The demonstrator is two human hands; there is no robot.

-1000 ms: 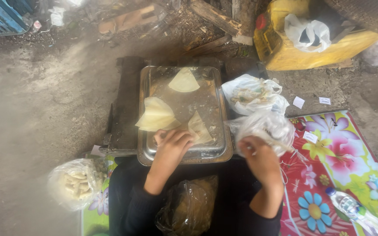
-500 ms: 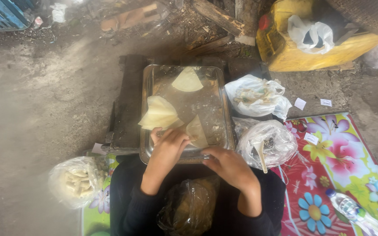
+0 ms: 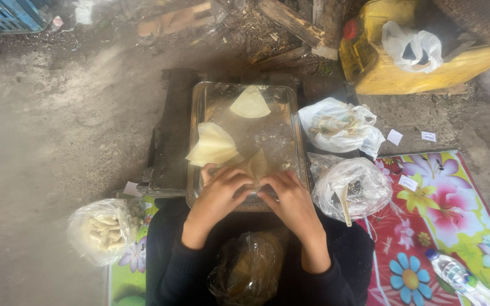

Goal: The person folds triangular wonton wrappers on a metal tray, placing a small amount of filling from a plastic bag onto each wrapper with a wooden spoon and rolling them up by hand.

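Left hand (image 3: 218,195) and right hand (image 3: 290,199) side by side at the near edge of a dented, shiny metal tray (image 3: 290,122), fingers curled down and pinching a small folded wrapper (image 3: 258,164) between them, thin, pale and pointed at the top. Three wrapper lots on the tray in all: the folded one under the fingertips, a fan-shaped stack of limp yellowish sheets (image 3: 213,144) just beside the left hand, and a single quarter-round sheet (image 3: 250,103) near the far rim. Tray resting on a dark, rough wooden surface (image 3: 168,130) above bare dusty ground. Two crinkled clear plastic bags to the right: one white with filling (image 3: 340,126), one holding a wooden spoon (image 3: 344,205). One more clear bag of pale rolled pieces (image 3: 102,229) to the left, another bag, brownish, (image 3: 250,266) in the lap. Glossy flowered mat (image 3: 443,226) on the right, with one plastic bottle (image 3: 455,275) lying on it. Yellow jerrycan (image 3: 381,71) well apart at the back.
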